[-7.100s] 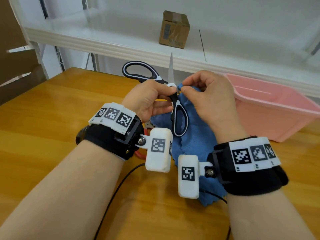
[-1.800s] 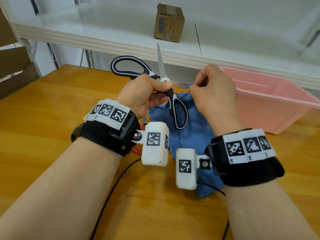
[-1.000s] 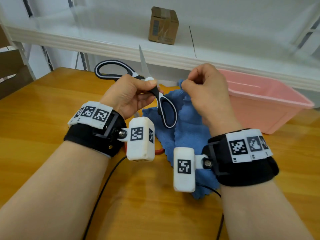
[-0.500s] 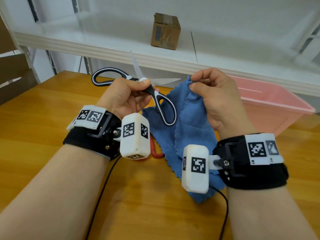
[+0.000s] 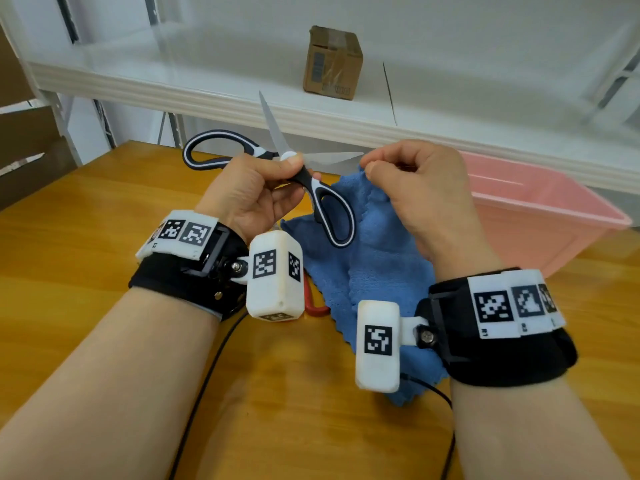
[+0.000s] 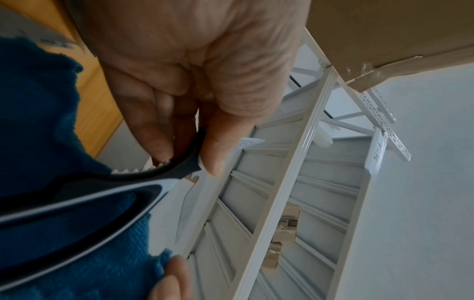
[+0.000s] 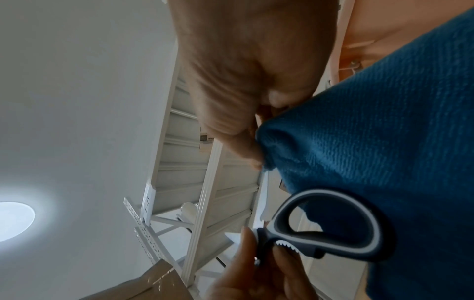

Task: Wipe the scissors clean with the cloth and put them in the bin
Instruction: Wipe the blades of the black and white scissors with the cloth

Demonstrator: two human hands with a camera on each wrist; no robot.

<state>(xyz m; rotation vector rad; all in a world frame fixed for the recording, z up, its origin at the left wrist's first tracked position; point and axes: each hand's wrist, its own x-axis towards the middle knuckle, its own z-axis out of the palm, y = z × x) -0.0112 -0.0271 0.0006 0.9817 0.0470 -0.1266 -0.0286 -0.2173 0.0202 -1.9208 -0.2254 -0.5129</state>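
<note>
Head view | our left hand pinches the open scissors at the pivot, above the table's far edge | right hand pinches the cloth by one blade | risk: the bare blade nicks our fingers, or the pivot grip slips before the bin.

Blk/white scissors open, airborne; blue cloth draped; pink bin right.

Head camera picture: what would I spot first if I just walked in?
Probably the black-and-white scissors, wide open in the air, gripped near the pivot by the left hand. Next, the blue cloth pinched by the right hand beside the blade, draping to the wooden table. The pink bin sits at the right.
</note>
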